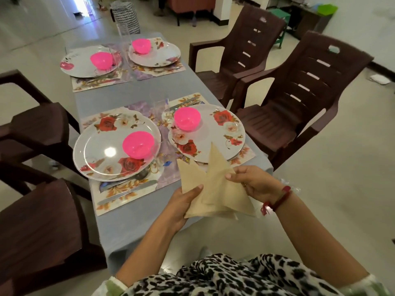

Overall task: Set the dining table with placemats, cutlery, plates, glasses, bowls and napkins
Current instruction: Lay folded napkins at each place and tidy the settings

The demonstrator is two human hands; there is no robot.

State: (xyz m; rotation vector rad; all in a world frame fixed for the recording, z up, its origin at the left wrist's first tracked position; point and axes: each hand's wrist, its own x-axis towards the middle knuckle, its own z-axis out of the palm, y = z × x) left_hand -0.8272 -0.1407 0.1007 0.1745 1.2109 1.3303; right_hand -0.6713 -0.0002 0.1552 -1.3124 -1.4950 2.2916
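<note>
We note the left hand (pixel 181 206) gripping a fan of beige, triangular folded napkins (pixel 213 189) over the grey-clothed desk's (pixel 128 227) near edge. The right hand (pixel 254 182) pinches one. They look light and limp, and likely to slide, so we'd pinch a folded corner.

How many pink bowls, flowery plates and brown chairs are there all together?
Pink bowls: 4
Flowery plates: 4
Brown chairs: 4
Total: 12
Folded napkins: they overlap, so I cannot count them.
</note>
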